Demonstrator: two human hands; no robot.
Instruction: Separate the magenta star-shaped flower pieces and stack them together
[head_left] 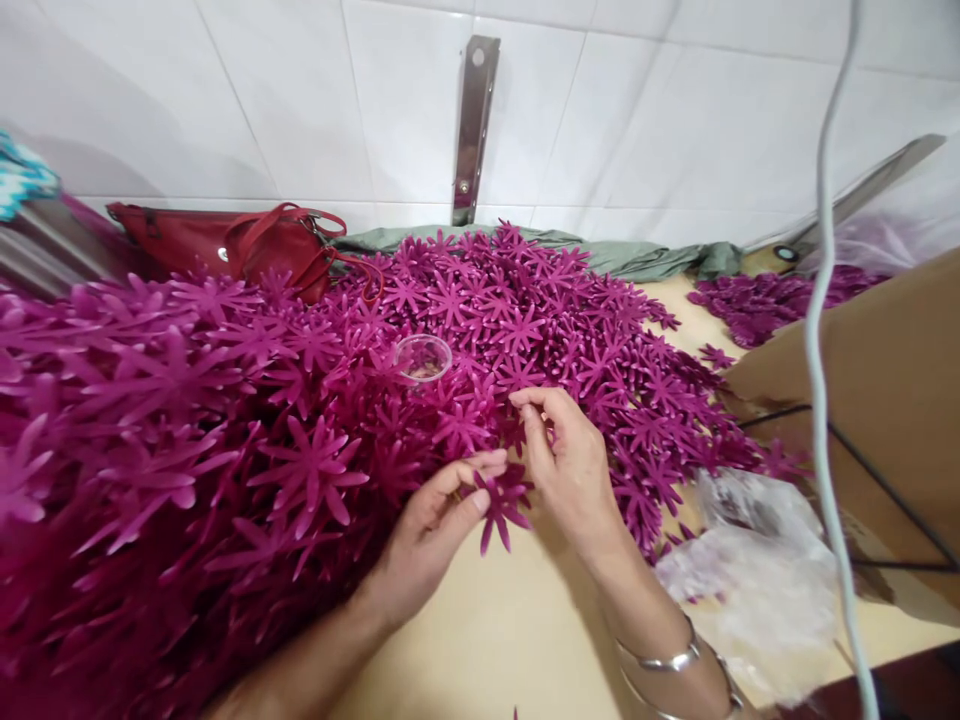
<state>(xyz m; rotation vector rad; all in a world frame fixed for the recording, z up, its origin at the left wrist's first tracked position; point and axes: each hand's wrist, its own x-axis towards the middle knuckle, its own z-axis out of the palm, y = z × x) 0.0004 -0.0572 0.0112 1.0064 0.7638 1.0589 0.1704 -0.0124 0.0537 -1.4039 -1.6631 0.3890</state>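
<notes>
My left hand (442,520) pinches a magenta artificial flower (504,505) with long narrow petals between thumb and fingers. Just to its right, my right hand (564,440) is closed in a pinch at the edge of the flower heap. Whatever sits between its fingertips is too small to make out. A big heap of the same magenta flowers (525,330) spreads behind and to the left of both hands. On the heap, beyond my left hand, rests a small clear round tub (423,358), with contents that I cannot identify.
A red handbag (247,245) lies at the back left. On the right are crumpled clear plastic bags (757,570) and a brown cardboard box (877,400). A pale cable (819,300) hangs down in front. A metal bracket (475,130) stands against the tiled wall (300,90).
</notes>
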